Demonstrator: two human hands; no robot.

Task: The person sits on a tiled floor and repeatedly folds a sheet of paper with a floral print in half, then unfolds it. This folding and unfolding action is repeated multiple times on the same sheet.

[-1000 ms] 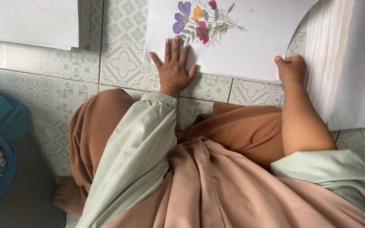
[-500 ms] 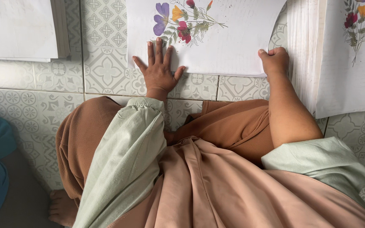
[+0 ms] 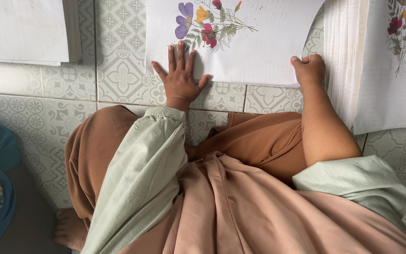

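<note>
Both hands (image 3: pixel 180 77) (image 3: pixel 309 69) press flowered sheet (image 3: pixel 259 51); tiled floor (image 3: pixel 118 80).

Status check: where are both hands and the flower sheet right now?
Left hand flat, fingers spread on the flower sheet. Right hand closed on its right edge. Paper stack close beside it.

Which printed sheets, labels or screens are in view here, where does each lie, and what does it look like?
Flower-print sheet: on the tiled floor, top centre, under the left hand and right hand; white, with purple, orange and red flowers.
Second flower-print sheet: top right, atop a white paper stack; white, with red, orange and purple flowers.
Blank paper stack: top left; white, rectangular.
No screens or labels.
</note>
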